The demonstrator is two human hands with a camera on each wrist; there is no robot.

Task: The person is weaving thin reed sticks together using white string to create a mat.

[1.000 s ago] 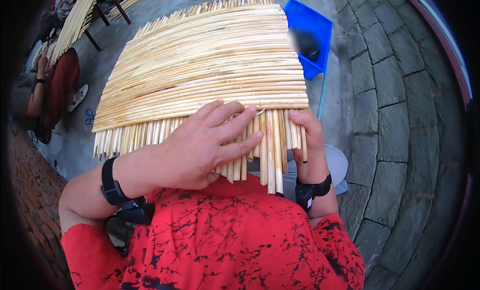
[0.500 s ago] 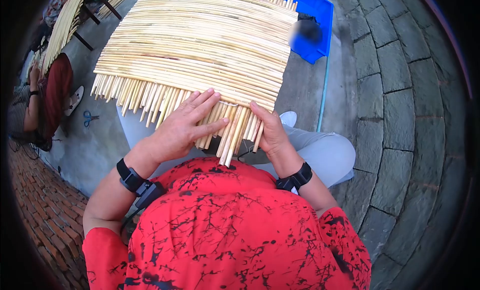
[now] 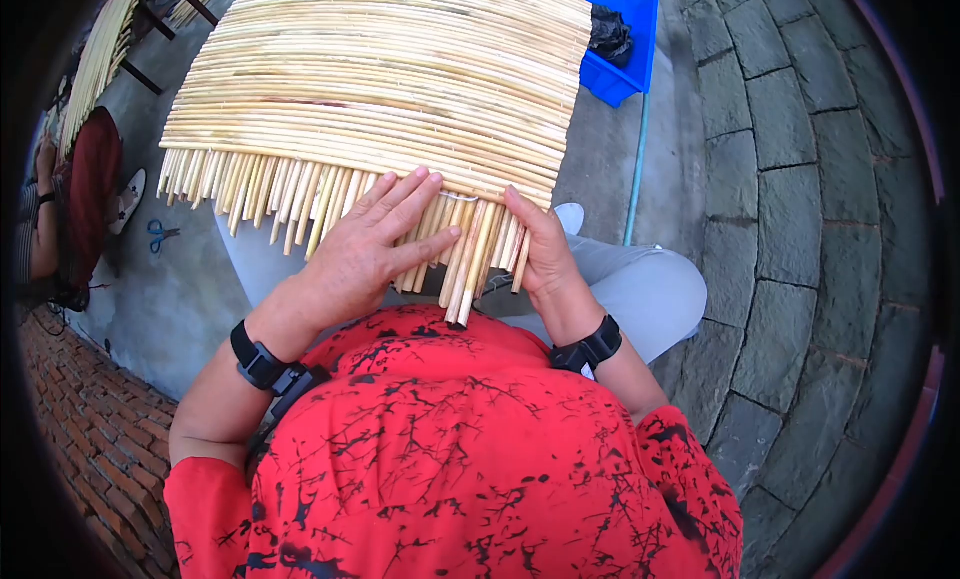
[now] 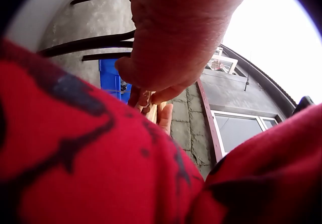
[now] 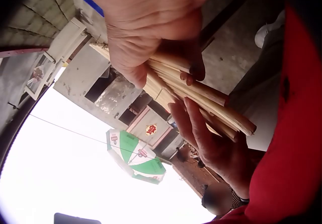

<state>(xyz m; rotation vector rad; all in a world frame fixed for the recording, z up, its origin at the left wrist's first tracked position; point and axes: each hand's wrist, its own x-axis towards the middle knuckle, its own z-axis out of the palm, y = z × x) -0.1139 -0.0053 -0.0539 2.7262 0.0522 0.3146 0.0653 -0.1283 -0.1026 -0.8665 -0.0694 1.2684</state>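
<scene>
Stick mat (image 3: pixel 370 89): filling the upper middle of the frame, top edge running out of view, uneven sticks (image 3: pixel 472 251) poking out below its lower edge.
Left hand (image 3: pixel 365 247): lying over that lower edge, fingers straight, thumb splaying out across the sticks.
Right hand (image 3: pixel 545 251): pinching the mat's lower right corner, thumb on top, fingers curling underneath.
Poking-out sticks: my guess, they could be skewing if that pinch starts loosening; the white cord (image 3: pixel 459 196) might be snagging too.
Blue crate (image 3: pixel 640 67): sitting right by the mat's edge, upper right, can't tell if touching, so a rightward swing could be bumping it.
Concrete floor (image 3: pixel 200 299): giving more room lower left, scissors (image 3: pixel 158 236) lying there.
</scene>
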